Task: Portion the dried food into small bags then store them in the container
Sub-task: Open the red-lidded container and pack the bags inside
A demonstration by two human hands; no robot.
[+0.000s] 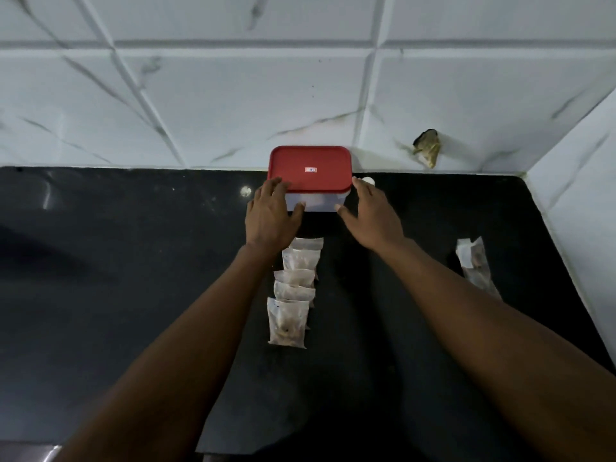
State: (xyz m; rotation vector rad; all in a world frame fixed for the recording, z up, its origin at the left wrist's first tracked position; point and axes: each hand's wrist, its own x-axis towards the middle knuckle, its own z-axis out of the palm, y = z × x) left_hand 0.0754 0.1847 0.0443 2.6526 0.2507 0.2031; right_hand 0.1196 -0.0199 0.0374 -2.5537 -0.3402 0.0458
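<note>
while both forearms stretch forward over the black surface [133, 261], the container [316, 203] stands at its far edge, close against the white tiled wall [233, 95], with its red lid [310, 161] on top. the lid carries a small label in the middle, and the container's walls are pale and cloudy, so what lies inside cannot be told.

the left hand [271, 216] rests at the container's near left corner. its fingers lie splayed and fairly straight over the corner of the lid, and its thumb touches the front wall. the right hand [371, 213] is at the near right corner, also wide, with its fingers spread alongside the right wall and its thumb pointing at the front corner. whether it touches the plastic cannot be told.

the small bags [295, 288] lie on the surface in a row between the two forearms. it starts just under the left wrist and runs toward the person, each bag overlapping the next, with brownish dried food inside.

another clear bag [475, 265] with brown contents lies well apart to the right, near the side wall. a small white round thing [368, 180] sits just behind the right hand's fingers, and a ragged brownish patch [428, 150] marks the wall to the right of the container.
</note>
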